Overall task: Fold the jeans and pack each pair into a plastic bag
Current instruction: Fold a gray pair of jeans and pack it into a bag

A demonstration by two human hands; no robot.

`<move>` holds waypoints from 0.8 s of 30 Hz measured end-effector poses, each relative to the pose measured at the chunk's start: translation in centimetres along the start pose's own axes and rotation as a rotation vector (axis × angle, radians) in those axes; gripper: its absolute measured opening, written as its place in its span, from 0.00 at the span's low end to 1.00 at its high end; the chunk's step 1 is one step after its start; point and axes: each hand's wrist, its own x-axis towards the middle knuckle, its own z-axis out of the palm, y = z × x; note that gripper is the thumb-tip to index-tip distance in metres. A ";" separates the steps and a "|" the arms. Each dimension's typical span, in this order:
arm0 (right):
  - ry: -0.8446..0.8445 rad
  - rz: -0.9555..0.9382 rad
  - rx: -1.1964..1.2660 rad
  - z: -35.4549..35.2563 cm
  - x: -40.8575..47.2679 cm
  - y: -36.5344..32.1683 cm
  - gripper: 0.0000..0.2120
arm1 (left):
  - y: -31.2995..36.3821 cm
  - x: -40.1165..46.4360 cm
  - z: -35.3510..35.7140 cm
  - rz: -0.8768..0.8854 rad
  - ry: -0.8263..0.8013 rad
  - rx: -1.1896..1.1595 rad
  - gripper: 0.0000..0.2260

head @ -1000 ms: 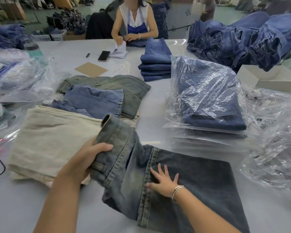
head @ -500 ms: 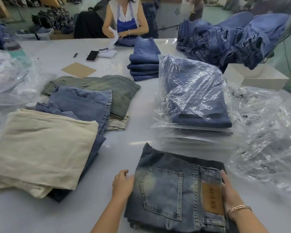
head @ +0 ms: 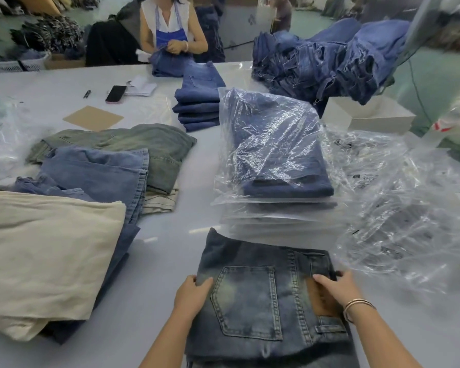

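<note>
Folded dark-wash jeans (head: 263, 296) lie at lower centre on the table (head: 165, 264), pocket side up; a second ago the waist was only being turned over, so folding is judged finished and bagging next. Left hand (head: 191, 293) grips the left edge, right hand (head: 332, 290) the right, over the brown leather patch (head: 318, 301), its writing unreadable. Beyond, bagged jeans (head: 274, 144) top flat plastic bags (head: 276, 213); print on loose bags (head: 398, 208) at right is illegible.
</note>
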 end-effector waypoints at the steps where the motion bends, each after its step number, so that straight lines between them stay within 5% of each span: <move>1: 0.005 0.040 0.039 0.3 -0.2 0.1 0.35 | 0.1 0.2 0.0 -0.008 -0.017 0.001 0.17; 5: 0.065 -0.008 0.083 2.1 -1.4 -0.9 0.28 | -0.9 0.7 -0.7 0.002 -0.060 -0.133 0.13; 10: -0.013 -0.303 0.183 5.9 -4.0 -5.3 0.11 | -4.2 0.5 -4.8 -0.016 0.313 -0.090 0.12; 12: 0.035 -0.530 0.076 7.8 -5.9 -6.8 0.11 | -5.7 0.8 -6.9 0.003 0.491 0.054 0.17; 14: -0.091 -0.757 -0.198 10.3 -8.1 -7.3 0.19 | -6.5 0.6 -7.5 0.182 0.690 0.293 0.22; 16: -0.266 -0.846 -0.624 12.7 -9.3 -6.3 0.28 | -5.8 -0.4 -5.8 0.367 0.613 0.551 0.28; 19: -0.320 -0.885 -0.978 14.6 -9.2 -4.4 0.30 | -4.3 -1.3 -1.5 0.293 0.280 0.787 0.30; 22: -0.401 -0.836 -0.747 13.3 -7.8 -5.1 0.24 | -4.7 -0.6 0.1 0.220 0.271 0.875 0.34; 24: -0.269 -0.810 -0.464 11.3 -6.3 -6.0 0.15 | -4.9 -0.6 0.3 0.232 0.295 0.893 0.42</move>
